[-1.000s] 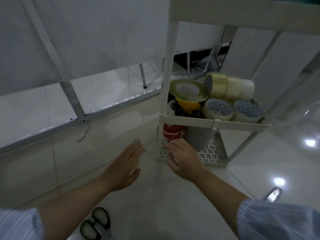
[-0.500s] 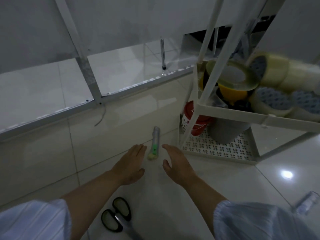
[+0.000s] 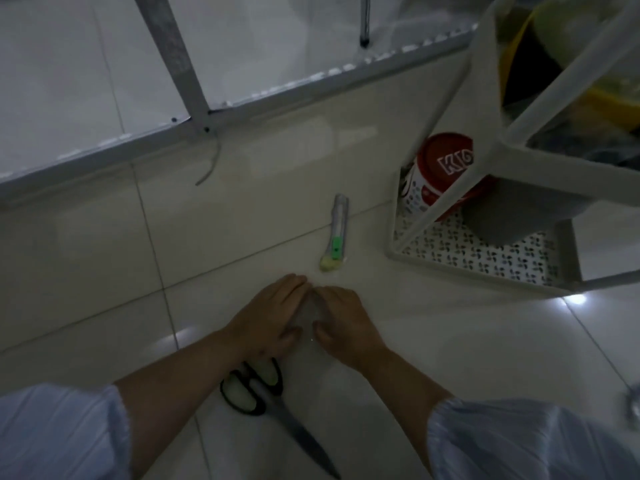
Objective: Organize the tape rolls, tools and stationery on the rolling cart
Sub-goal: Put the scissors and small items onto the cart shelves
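On the tiled floor my left hand (image 3: 266, 317) and my right hand (image 3: 346, 320) lie side by side with their fingertips touching. A dim greyish patch shows between the palms, and I cannot make out whether it is an object or shadow. A utility knife (image 3: 335, 233) with a green slider lies just beyond the fingertips. Black-handled scissors (image 3: 256, 393) lie under my left wrist, blades pointing toward me. The white rolling cart (image 3: 450, 268) stands to the right. Its bottom tray holds a red can (image 3: 440, 168) and a grey container (image 3: 512, 216).
A grey metal frame (image 3: 194, 109) crosses the floor at the back, with a loose grey tie (image 3: 211, 164) hanging from it. The cart's middle shelf at top right holds a yellow tape roll (image 3: 609, 105). A shiny object (image 3: 633, 407) sits at the right edge.
My view has dropped from the cart's shelves to the floor. Both hands, spread apart on either side of the knife before, have drawn back toward me and closed together.
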Motion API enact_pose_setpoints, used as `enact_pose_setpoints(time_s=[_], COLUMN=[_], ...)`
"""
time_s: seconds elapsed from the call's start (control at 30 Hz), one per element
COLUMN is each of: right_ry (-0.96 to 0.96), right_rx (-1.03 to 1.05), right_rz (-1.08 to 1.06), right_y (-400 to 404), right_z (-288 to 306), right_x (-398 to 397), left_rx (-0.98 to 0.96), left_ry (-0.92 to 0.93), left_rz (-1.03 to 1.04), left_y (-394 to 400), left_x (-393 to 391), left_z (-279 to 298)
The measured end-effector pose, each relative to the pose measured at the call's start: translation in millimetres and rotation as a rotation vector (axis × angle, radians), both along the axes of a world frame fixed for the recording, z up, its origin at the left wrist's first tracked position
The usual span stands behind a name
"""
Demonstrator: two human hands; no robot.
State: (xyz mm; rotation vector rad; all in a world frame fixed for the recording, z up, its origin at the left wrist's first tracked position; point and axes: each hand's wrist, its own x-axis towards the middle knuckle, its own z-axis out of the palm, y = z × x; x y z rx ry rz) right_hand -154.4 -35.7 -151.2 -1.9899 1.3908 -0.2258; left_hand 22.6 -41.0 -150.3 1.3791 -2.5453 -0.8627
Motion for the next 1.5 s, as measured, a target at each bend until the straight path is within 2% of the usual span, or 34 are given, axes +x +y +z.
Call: enact_pose_setpoints(time_s=[0.2,0.37,0.47,0.67,0.83,1.0,1.17,1.27,1.5], right_ry=[0.020,0.103,0.147,0.143,0.067,-0.109,-0.176,-0.189,-0.143], right_rx=[-0.073,-0.145,-0.154,-0.034,0.019,-0.205,-0.508,-0.695,-1.091], right_rz=[0.069,0.084,0.128,0.161,0.039,-0.070,-0.121,-0.133,-0.083], right_y=[55.5,81.6,86.3,85.8,75.9,49.5,13.2,1.6,-14.0], right_z=[-8.9,6.3,4.9,6.3,37.6,79.7,155.0,208.6,337.6], right_x=[22.7,28.7,29.5,30.8,22.1,3.9,-26.9,-51.7,-119.9], left_rx=[0.018,-0.038,-0.148,-0.300,-0.425,-0.543,-0.735,-0.872,-1.254], left_ry=[0.026,-0.085,-0.168,-0.136,-0.096,-0.069,-0.043,-0.057,0.043], left_rz=[-0.003,-0.123,-0.178,-0.162,-0.130,-0.128,-0.097,-0.082,-0.028], left_y=[57.7,81.3,80.5,71.9,53.3,14.4,-19.7,-30.6,-39.4], left_x=[37.5,62.8,66.5,55.1,43.8,25.8,-3.2,-25.6,-84.4], left_z=[-4.6,-6.3,-5.1,1.8,31.9,92.3,176.4,231.9,364.3])
